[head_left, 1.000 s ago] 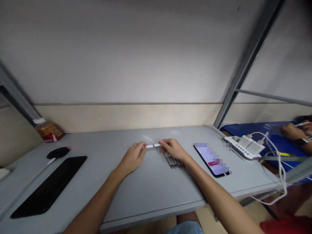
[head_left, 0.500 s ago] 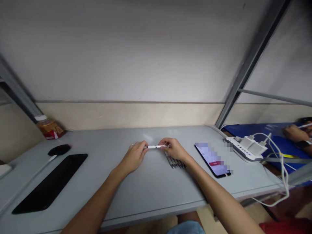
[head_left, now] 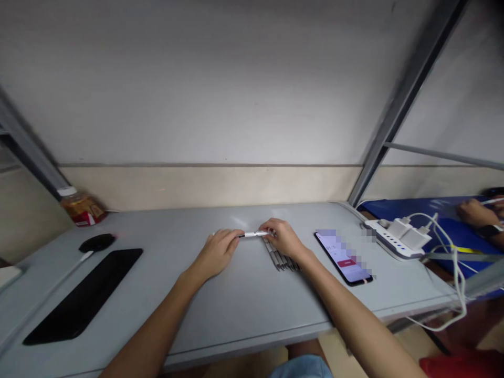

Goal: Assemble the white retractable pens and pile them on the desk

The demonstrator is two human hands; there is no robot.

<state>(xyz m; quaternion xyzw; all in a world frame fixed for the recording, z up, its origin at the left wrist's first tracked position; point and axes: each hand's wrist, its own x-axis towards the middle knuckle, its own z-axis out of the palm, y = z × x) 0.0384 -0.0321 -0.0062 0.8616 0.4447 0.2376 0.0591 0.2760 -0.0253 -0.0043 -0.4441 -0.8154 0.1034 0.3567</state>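
Observation:
A slim white pen (head_left: pixel 250 234) with a dark section at its left end lies level between my two hands, over the middle of the grey table. My left hand (head_left: pixel 219 252) is closed round its left end, thumb and fingers pinching it. The right end is gripped by my right hand (head_left: pixel 280 237), whose fingers are pinched together. Just below my right hand, several grey pens (head_left: pixel 280 258) lie side by side on the table, partly covered by that hand and wrist.
A lit phone (head_left: pixel 342 257) and a white power strip (head_left: pixel 394 239) with plugs lie to the right. Leftward are a black slab (head_left: pixel 82 296), a black round pad (head_left: pixel 96 242) with a white cable, and a bottle (head_left: pixel 82 207). Another person's hand (head_left: pixel 477 214) shows at far right.
The pen's dark section now shows more beside my left fingers. Both hands keep their hold, with my right hand shifted very slightly upward.

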